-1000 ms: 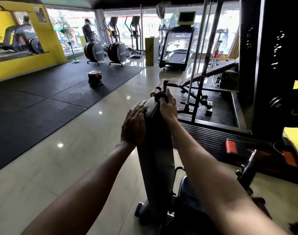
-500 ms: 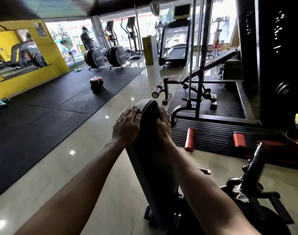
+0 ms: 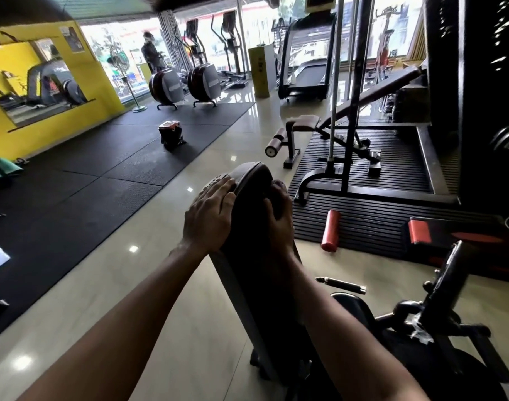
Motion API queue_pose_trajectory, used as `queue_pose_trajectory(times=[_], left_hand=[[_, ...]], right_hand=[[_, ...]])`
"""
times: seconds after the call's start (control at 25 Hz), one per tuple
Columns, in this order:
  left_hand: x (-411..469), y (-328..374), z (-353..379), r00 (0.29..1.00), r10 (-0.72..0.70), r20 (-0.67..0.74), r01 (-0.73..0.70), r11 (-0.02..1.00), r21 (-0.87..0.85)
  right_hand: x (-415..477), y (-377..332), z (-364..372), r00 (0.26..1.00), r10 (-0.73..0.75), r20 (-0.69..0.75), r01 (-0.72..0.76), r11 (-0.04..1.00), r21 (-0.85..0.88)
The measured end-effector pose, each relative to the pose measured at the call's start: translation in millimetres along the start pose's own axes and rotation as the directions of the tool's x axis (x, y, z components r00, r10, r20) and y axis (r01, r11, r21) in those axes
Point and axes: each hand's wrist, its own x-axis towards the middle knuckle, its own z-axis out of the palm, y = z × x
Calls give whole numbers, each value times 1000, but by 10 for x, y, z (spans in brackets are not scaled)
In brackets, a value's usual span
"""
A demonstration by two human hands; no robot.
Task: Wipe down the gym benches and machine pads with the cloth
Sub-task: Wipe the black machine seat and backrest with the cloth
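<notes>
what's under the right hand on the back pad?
The right hand curls over the top right edge of the dark back pad. Whatever lies beneath its palm, possibly the cloth, is covered.

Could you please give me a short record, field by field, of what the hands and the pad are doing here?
surface: black backrest pad, tilted
left: left hand flat on the pad's upper left side, fingers straight
right: right hand curled over the pad's upper right edge
cloth: cannot tell; nothing stands out from the dark pad
floor: red roller on the ribbed mat; metal pin on the tiles
</notes>
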Motion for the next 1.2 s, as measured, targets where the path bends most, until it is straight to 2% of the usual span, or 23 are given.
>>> queue_pose_trajectory(times=[0.08, 0.12, 0.24, 0.28, 0.4, 0.6, 0.76, 0.88, 1.0, 1.08, 1.2], left_hand=[[-8, 9, -3, 1000, 5, -6, -5, 1000, -2], [-18, 15, -5, 1000, 8, -8, -8, 1000, 3], [-11, 17, -10, 1000, 3, -13, -3, 1000, 6], [-15, 23, -10, 1000, 2, -9, -2, 1000, 8], [-13, 25, -10, 1000, 10, -4, -10, 1000, 18], [-20, 21, -6, 999, 15, -32, -15, 1000, -9], [-16, 7, -2, 1000, 12, -17, -12, 1000, -9], [-12, 6, -14, 1000, 13, -20, -13, 1000, -2], [-34, -3, 2, 1000, 18, -19, -18, 1000, 10], [-28, -6, 7, 1000, 23, -18, -23, 1000, 0], [-29, 1, -8, 1000, 21, -13, -21, 1000, -7]], right_hand=[[329, -238, 9, 985, 175, 3, -175, 984, -22], [445, -343, 28, 987, 160, 26, -159, 986, -53], [678, -396, 21, 994, -18, 105, 26, 996, -79], [742, -326, -26, 991, -15, 131, 28, 995, -93], [820, 12, -179, 968, 159, 192, -131, 980, -151], [601, 308, -335, 898, 390, 203, -379, 921, -92], [570, -110, -191, 956, 266, 121, -263, 964, -44], [61, -298, -35, 995, 12, 96, -12, 1000, 2], [-635, -168, 32, 983, -165, 76, 169, 984, -55], [-709, 61, 2, 990, -121, 77, 128, 987, -94], [-308, 125, -62, 988, 150, 25, -150, 989, -10]])
